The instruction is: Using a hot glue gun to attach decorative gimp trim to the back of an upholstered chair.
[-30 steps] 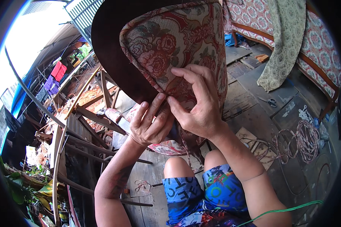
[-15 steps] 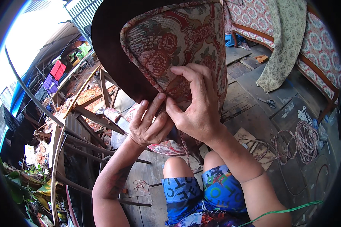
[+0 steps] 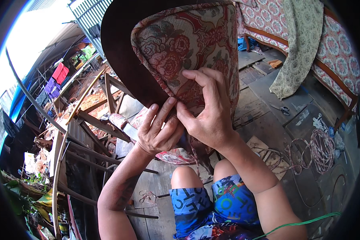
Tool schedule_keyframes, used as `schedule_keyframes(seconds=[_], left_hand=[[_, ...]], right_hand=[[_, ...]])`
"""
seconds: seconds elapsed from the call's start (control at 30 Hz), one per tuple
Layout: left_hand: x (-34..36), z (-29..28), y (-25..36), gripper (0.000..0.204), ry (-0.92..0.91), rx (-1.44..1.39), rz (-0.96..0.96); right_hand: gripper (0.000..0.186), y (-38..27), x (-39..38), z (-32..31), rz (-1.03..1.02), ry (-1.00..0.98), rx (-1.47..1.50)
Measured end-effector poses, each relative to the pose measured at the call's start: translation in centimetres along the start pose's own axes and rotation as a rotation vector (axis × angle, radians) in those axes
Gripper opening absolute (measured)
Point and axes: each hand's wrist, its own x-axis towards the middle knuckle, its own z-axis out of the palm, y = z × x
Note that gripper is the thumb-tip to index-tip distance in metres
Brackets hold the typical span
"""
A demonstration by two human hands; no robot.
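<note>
At six o'clock, blue knee-length cloth shorts (image 3: 194,206) carry large block letters, dark across the left thigh and green-outlined across the right; folds break the letters up. From seven o'clock the left forearm angles up to the left hand (image 3: 160,134), its wrist bent and its index and middle fingers stretched toward one o'clock, tips resting where a curved dark wooden frame (image 3: 122,44) meets a rolled red fabric piping (image 3: 159,81). That hand's thumb is hidden, so whether it pinches anything cannot be told.

From five o'clock the right forearm rises to the right hand (image 3: 210,116), spread in a wide C — thumb tip at the piping's lower corner, just beside the left fingertips, index finger arched apart from the thumb toward eleven. Both hands work at the lower edge of a red-and-cream floral upholstered panel (image 3: 176,56), which stands at twelve o'clock inside the frame.

Dark-handled metal scissors (image 3: 284,110) lie at three o'clock; a loose coil of mottled red-and-white cord (image 3: 322,150) sits between three and four.
</note>
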Motion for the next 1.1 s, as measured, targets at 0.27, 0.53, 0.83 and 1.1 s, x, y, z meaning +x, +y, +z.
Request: schedule_keyframes(seconds=[0.27, 0.53, 0.83, 1.1], left_hand=[[0.23, 0.08, -0.03, 0.008, 0.020, 0.015, 0.012], [-0.11, 0.25, 0.08, 0.008, 0.022, 0.032, 0.002], [-0.08, 0.27, 0.18, 0.008, 0.022, 0.031, -0.014], [0.02, 0.04, -0.01, 0.011, 0.001, 0.025, -0.004]], right_hand=[[0.063, 0.33, -0.05, 0.36, -0.008, 0.035, 0.013], [0.063, 0.44, -0.31, 0.61, 0.000, 0.031, 0.021], [0.064, 0.33, -0.31, 0.53, 0.005, 0.029, 0.011], [0.065, 0.38, -0.29, 0.54, -0.009, 0.042, 0.017]])
